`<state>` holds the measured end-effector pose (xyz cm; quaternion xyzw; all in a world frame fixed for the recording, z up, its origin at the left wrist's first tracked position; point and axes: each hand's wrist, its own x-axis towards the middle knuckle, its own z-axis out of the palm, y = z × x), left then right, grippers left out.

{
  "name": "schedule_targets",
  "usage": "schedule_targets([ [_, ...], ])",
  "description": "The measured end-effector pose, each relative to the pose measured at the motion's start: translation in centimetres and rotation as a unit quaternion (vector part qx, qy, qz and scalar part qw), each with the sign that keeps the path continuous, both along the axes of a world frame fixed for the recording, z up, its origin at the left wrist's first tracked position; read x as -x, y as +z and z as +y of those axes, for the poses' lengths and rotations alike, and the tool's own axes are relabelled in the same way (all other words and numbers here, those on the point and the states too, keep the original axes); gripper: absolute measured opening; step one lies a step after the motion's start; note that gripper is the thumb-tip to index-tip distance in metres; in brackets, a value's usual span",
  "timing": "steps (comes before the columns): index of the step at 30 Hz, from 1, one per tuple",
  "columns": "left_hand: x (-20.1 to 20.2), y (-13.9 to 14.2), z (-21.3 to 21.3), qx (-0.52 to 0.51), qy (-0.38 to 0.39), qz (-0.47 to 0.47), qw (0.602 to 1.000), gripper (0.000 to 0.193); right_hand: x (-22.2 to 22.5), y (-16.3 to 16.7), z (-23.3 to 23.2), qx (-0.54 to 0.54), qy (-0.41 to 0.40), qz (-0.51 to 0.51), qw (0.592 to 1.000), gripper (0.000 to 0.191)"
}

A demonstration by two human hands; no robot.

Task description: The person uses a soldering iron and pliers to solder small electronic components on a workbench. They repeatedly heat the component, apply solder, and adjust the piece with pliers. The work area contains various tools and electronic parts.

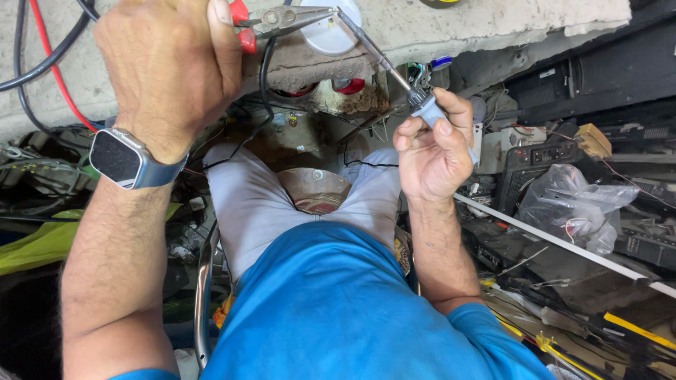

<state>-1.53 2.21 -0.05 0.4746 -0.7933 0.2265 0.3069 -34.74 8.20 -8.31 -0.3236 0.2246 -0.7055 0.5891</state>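
Observation:
My left hand (172,63) grips red-handled pliers (278,21) at the top of the view, its wrist wearing a watch with a grey band (127,160). The pliers' jaws close on the tip of a long metal rod. My right hand (433,151) holds that tool, a soldering iron (394,67), by its pale grey handle, with the shaft slanting up and left to the jaws. Both tools meet over the edge of a rough concrete workbench (451,28). A white round object (331,32) lies just behind the jaws.
Black and red cables (42,63) run across the bench at left. My lap, in grey trousers and a blue shirt (331,309), fills the centre. A clear plastic bag (574,207), black electronic casings (535,165), a white strip and yellow-handled tools crowd the right side.

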Motion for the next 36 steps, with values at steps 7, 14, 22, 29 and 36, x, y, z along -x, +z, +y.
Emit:
schedule_targets([
  [7,0.24,0.67,0.23,-0.020,-0.006,0.014,1.000,0.020,-0.12,0.25,-0.01,0.005,-0.001,0.000,1.000,0.032],
  [14,0.10,0.54,0.34,0.006,-0.013,0.013,1.000,0.019,0.01,0.21,-0.11,0.005,-0.007,-0.001,1.000,0.032],
  [22,0.22,0.44,0.18,0.002,-0.005,0.008,1.000,0.023,0.15,0.12,-0.13,0.014,0.004,0.005,1.000,0.031],
  [29,0.09,0.41,0.28,0.010,-0.009,0.011,1.000,0.022,-0.15,0.02,-0.15,0.000,-0.012,-0.009,1.000,0.031],
  [36,0.16,0.42,0.34,0.008,-0.002,0.009,1.000,0.022,0.00,-0.08,-0.01,0.009,-0.002,-0.008,1.000,0.029],
])
